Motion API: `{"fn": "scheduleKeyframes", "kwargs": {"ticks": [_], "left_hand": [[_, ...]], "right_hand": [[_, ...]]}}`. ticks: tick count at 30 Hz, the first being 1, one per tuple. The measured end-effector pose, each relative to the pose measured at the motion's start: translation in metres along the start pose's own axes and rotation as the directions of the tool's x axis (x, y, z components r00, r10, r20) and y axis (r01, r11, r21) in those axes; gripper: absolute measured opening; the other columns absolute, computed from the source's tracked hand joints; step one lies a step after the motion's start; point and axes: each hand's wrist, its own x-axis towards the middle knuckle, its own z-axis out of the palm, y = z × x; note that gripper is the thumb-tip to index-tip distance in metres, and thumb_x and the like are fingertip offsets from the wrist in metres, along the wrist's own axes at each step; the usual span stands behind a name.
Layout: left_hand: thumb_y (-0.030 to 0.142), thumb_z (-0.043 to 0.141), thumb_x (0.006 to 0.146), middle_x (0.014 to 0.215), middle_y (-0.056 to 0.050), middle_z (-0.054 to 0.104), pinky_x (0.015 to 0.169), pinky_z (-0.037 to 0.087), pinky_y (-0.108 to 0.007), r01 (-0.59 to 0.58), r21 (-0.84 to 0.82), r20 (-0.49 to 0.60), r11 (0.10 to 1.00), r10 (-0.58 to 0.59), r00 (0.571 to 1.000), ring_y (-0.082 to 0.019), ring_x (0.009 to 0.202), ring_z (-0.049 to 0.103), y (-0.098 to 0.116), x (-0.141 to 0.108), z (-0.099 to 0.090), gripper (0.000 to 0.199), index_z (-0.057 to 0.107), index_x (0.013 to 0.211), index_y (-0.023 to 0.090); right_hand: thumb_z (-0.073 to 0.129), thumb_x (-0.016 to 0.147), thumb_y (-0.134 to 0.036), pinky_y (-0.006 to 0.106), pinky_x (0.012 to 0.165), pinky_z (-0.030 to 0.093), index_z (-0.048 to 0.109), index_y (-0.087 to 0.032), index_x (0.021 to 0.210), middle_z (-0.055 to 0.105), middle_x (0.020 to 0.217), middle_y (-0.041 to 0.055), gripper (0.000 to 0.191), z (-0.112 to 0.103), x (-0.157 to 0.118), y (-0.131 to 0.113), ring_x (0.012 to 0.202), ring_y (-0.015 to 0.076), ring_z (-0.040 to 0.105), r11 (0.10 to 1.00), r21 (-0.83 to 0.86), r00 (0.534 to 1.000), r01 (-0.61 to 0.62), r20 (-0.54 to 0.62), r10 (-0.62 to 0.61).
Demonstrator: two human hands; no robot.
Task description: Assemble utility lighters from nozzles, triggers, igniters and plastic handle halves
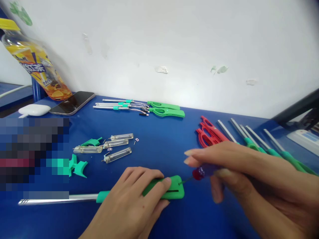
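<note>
A green long-necked lighter lies across the near part of the table, its metal tube pointing left. My left hand is closed over the handle and presses it down, hiding its middle. In my right hand is a small screwdriver with a red and purple handle, gripped between thumb and fingers. Its thin shaft slants down to the left, and the tip meets a small hole near the handle's right end. Whether the tip sits inside a screw head cannot be made out.
Clear fuel tanks and teal clips lie on the left. Green handle shells with wired tubes rest by the wall. Red shells and several assembled lighters lie right. A phone and bottle stand back left.
</note>
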Motion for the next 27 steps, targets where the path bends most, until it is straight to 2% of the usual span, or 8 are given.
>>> {"fn": "scheduleKeyframes", "kwargs": {"ticks": [2, 5, 10, 15, 17, 20, 22, 27], "left_hand": [[0.030, 0.050, 0.128, 0.135, 0.001, 0.080, 0.103, 0.058, -0.038, 0.000, -0.004, 0.009, 1.000, 0.000, 1.000, -0.021, 0.116, 0.077, 0.000, -0.001, 0.000, 0.026, 0.068, 0.147, 0.029], [0.030, 0.049, 0.128, 0.137, 0.000, 0.080, 0.104, 0.058, -0.037, 0.000, 0.001, 0.025, 1.000, 0.000, 1.000, -0.021, 0.116, 0.076, 0.000, -0.002, -0.001, 0.028, 0.068, 0.148, 0.029], [0.029, 0.050, 0.128, 0.140, 0.000, 0.079, 0.105, 0.057, -0.037, 0.004, 0.003, 0.044, 1.000, -0.004, 0.999, -0.022, 0.119, 0.075, -0.001, 0.000, -0.001, 0.029, 0.068, 0.150, 0.030], [0.030, 0.049, 0.128, 0.136, 0.000, 0.080, 0.104, 0.058, -0.038, 0.007, 0.000, 0.008, 1.000, -0.007, 1.000, -0.022, 0.116, 0.077, -0.001, 0.001, 0.001, 0.027, 0.069, 0.147, 0.029], [0.030, 0.051, 0.128, 0.136, 0.001, 0.080, 0.104, 0.059, -0.039, 0.007, -0.002, 0.011, 1.000, -0.007, 1.000, -0.022, 0.117, 0.077, 0.000, 0.001, 0.001, 0.026, 0.069, 0.147, 0.029], [0.027, 0.053, 0.126, 0.137, 0.000, 0.080, 0.104, 0.060, -0.039, 0.008, 0.001, 0.032, 1.000, -0.008, 0.999, -0.023, 0.117, 0.077, 0.001, 0.000, 0.000, 0.027, 0.069, 0.148, 0.029], [0.026, 0.053, 0.126, 0.137, 0.000, 0.081, 0.104, 0.060, -0.039, 0.014, 0.000, 0.040, 1.000, -0.014, 0.999, -0.023, 0.117, 0.077, 0.000, 0.001, -0.001, 0.027, 0.070, 0.148, 0.029], [0.029, 0.051, 0.127, 0.136, -0.001, 0.081, 0.102, 0.061, -0.038, 0.003, 0.008, 0.031, 1.000, -0.003, 1.000, -0.022, 0.115, 0.078, -0.002, 0.001, -0.001, 0.029, 0.071, 0.147, 0.029]], "right_hand": [[0.059, 0.123, -0.054, 0.014, 0.059, 0.060, 0.085, -0.051, 0.125, 0.081, 0.091, -0.0103, 0.026, 0.001, 0.000, 0.000, 0.057, 0.0068, 0.068, 0.999, 0.022, 1.000, 0.028, 0.002, -0.028], [0.077, 0.115, -0.037, 0.017, 0.062, 0.061, 0.085, -0.041, 0.114, 0.080, 0.089, -0.0079, 0.009, 0.001, 0.004, -0.001, 0.067, 0.0105, 0.072, 0.997, 0.073, 0.999, 0.038, 0.001, -0.039], [0.093, 0.096, -0.013, 0.018, 0.062, 0.058, 0.090, -0.033, 0.108, 0.077, 0.085, -0.0056, 0.024, 0.000, 0.013, -0.002, 0.072, 0.0112, 0.073, 0.993, 0.114, 0.999, 0.045, -0.017, -0.043], [0.082, 0.109, -0.027, 0.014, 0.076, 0.065, 0.088, -0.045, 0.134, 0.086, 0.108, -0.0077, 0.032, -0.003, 0.008, -0.002, 0.072, 0.0074, 0.075, 0.996, 0.092, 1.000, -0.001, 0.022, -0.001], [0.075, 0.113, -0.027, 0.014, 0.072, 0.065, 0.084, -0.050, 0.141, 0.088, 0.111, -0.0098, 0.038, -0.003, 0.004, -0.001, 0.066, 0.0067, 0.074, 0.995, 0.096, 0.999, -0.024, 0.039, 0.020], [0.070, 0.119, -0.041, 0.016, 0.059, 0.062, 0.086, -0.052, 0.133, 0.088, 0.101, -0.0094, 0.024, 0.000, 0.001, 0.001, 0.060, 0.0091, 0.071, 0.997, 0.080, 1.000, 0.001, 0.028, -0.003], [0.069, 0.118, -0.053, 0.020, 0.059, 0.064, 0.086, -0.051, 0.125, 0.086, 0.098, -0.0080, 0.019, 0.002, 0.001, 0.003, 0.065, 0.0125, 0.074, 0.999, 0.043, 1.000, 0.025, -0.008, -0.025], [0.075, 0.114, -0.053, 0.023, 0.058, 0.059, 0.084, -0.045, 0.115, 0.078, 0.088, -0.0070, 0.012, 0.004, 0.004, 0.002, 0.069, 0.0142, 0.073, 0.999, 0.014, 0.999, 0.047, -0.002, -0.047]]}}
